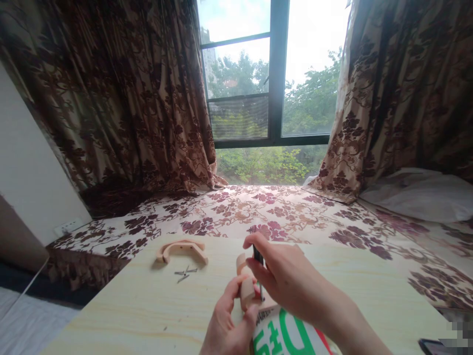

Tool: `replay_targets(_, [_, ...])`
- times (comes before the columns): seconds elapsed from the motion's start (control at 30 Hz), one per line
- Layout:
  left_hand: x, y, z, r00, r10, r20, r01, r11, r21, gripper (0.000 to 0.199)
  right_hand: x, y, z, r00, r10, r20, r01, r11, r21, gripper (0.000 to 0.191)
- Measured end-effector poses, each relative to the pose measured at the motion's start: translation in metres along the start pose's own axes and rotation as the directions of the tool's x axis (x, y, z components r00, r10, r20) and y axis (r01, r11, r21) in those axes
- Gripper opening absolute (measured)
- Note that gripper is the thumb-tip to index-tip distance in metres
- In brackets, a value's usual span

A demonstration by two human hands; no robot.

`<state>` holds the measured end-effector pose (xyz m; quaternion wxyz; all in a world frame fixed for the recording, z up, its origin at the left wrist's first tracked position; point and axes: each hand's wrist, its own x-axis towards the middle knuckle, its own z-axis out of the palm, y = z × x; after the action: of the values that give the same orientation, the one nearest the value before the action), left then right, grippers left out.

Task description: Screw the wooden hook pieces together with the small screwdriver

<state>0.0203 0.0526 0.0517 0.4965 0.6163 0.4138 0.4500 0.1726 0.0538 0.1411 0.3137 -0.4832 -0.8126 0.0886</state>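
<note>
My left hand (232, 315) is closed around a pale wooden piece (247, 292) with rounded ends, low in the middle of the view. Above it, my right hand (281, 271) grips the dark handle of a screwdriver (257, 255). Its thin shaft points down at the wood, beside my left fingertips; the exact contact is hard to see. Another wooden end (241, 264) shows just behind. Beneath both hands lies a white package (284, 335) with large green letters. To the left are curved wooden pieces (181, 246) with small holes, and several screws (185, 272) lie near them.
The light wooden table (121, 315) has tiny dark specks on it. A dark-edged device (430, 346) sits at the lower right. Beyond the table stretches a flower-patterned cover (236, 212) below the window, with curtains (148, 98) and a whitish plastic bag (421, 195).
</note>
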Motion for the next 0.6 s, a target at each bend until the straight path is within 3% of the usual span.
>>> replay_targets(0.17, [0.0006, -0.0002, 0.0004, 0.999, 0.034, -0.014, -0.034, 0.999, -0.026, 0.037, 0.0001, 0.0028, 0.0009, 0.999, 0.036, -0.009, -0.036, 0.999, 0.006, 0.021])
replay_targets(0.37, [-0.0015, -0.0036, 0.002, 1.0, 0.0, -0.012, -0.002, 0.996, -0.094, 0.04, -0.0032, -0.0038, 0.0002, 1.0, -0.004, 0.016, 0.004, 1.0, 0.02, 0.025])
replay_targets(0.6, [0.0, -0.0024, 0.0023, 1.0, -0.014, -0.016, 0.012, 0.997, -0.077, 0.037, -0.0014, 0.0014, 0.0042, 0.998, 0.055, -0.023, -0.056, 0.998, -0.039, 0.028])
